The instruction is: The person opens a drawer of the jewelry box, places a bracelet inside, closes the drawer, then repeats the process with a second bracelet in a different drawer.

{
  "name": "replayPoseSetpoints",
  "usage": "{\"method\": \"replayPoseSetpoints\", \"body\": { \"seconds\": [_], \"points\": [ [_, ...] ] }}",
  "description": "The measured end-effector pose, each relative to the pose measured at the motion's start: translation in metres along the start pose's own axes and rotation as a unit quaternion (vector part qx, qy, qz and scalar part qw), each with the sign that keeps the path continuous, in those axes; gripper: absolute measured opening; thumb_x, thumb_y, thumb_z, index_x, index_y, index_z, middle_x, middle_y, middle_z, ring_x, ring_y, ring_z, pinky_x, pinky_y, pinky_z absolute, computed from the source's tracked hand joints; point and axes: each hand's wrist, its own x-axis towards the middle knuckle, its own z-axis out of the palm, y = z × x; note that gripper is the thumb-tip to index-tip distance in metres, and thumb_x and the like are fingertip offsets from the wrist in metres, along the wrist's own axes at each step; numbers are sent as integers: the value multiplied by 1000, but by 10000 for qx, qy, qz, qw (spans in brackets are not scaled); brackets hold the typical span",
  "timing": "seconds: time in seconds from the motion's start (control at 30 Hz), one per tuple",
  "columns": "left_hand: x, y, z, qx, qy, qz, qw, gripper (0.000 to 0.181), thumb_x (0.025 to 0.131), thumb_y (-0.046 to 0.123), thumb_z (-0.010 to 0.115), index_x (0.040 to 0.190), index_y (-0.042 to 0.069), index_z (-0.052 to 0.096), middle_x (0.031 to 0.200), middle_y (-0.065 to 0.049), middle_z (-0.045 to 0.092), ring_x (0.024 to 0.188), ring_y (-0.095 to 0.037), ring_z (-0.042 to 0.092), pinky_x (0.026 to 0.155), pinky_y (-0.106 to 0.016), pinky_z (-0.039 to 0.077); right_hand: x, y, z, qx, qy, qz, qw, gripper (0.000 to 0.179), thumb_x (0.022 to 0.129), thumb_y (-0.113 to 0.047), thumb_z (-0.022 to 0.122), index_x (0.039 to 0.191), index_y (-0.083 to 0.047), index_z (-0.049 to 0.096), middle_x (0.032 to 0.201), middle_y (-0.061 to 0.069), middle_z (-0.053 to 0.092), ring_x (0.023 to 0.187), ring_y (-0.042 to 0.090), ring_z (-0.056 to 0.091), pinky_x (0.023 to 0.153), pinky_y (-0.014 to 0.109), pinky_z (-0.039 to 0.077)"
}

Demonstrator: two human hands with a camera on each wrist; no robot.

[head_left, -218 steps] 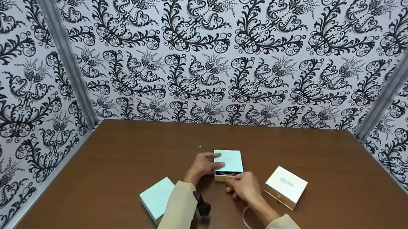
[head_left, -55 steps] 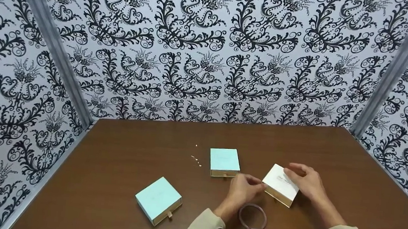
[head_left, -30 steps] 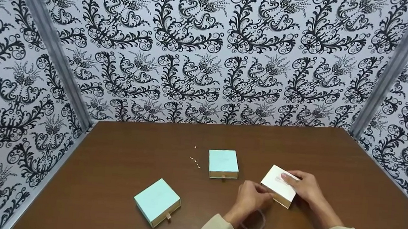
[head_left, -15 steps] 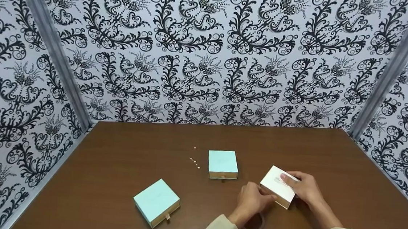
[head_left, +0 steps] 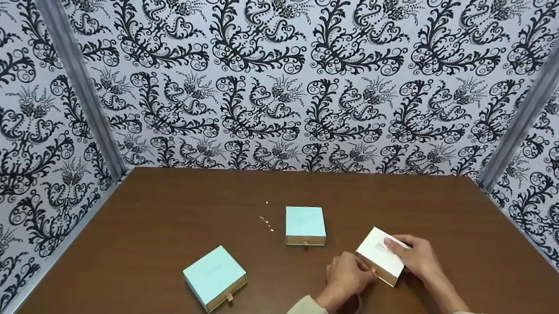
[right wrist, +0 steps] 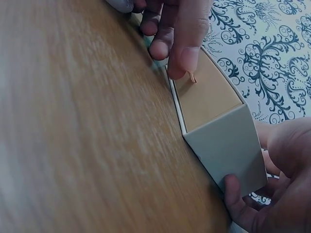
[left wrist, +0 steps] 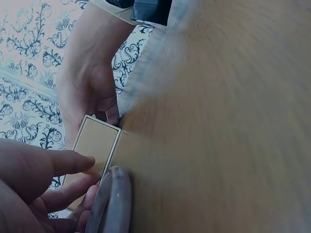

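A white drawer box (head_left: 380,252) with a gold front sits on the table at the right. My right hand (head_left: 418,258) grips it from the right, thumb on the lid and other fingers along the side. At the drawer front (right wrist: 209,94), my left hand (head_left: 347,274) pinches the small ribbon tab (right wrist: 192,77) between thumb and forefinger. The drawer front lies flush with the sleeve. A pale, translucent bangle (left wrist: 119,201) lies beside the left hand, partly hidden by it in the head view.
Two light-teal drawer boxes stand on the brown table (head_left: 196,195): a middle box (head_left: 306,221) and a left box (head_left: 215,276), both with drawers in. Small pale bits (head_left: 267,223) lie left of the middle box. Patterned walls (head_left: 285,77) enclose the table.
Both hands left the middle teal box, whose drawer was partly out and is now in. They moved right to the white box; my right hand took hold of it, and my left pinched its tab.
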Motion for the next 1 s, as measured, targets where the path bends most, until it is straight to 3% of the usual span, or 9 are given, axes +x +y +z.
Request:
{"method": "replayPoseSetpoints", "body": {
  "seconds": [0.3, 0.6, 1.0],
  "points": [
    [-2, -1, 4, 195, 116, -57, 9997, 24, 83, 32, 82, 64, 20, 74, 64, 12, 67, 64, -5, 55, 81, -33, 46, 0, 0, 2, -114, 81, 32, 9999, 54, 94, -42, 68, 126, 2, 66, 102, 13, 69, 70, 11, 56, 60, 26, 45],
    [-4, 6, 4, 139, 227, 4, 9996, 23, 84, 28, 77, 63, 19, 74, 66, 9, 66, 67, -10, 56, 75, -32, 39, -3, 0, -1, -62, 78, 25, 9999, 59, 94, -44, 68, 129, 4, 64, 101, 11, 70, 71, 12, 58, 60, 25, 47],
    [-6, 6, 5, 239, 257, 19, 9994, 28, 84, 27, 78, 60, 19, 65, 60, 9, 60, 71, -11, 56, 78, -34, 40, 1, 2, -1, -40, 189, -94, 9998, 59, 93, -44, 70, 124, 6, 66, 96, 11, 71, 68, 10, 57, 58, 25, 45]
  ]
}}
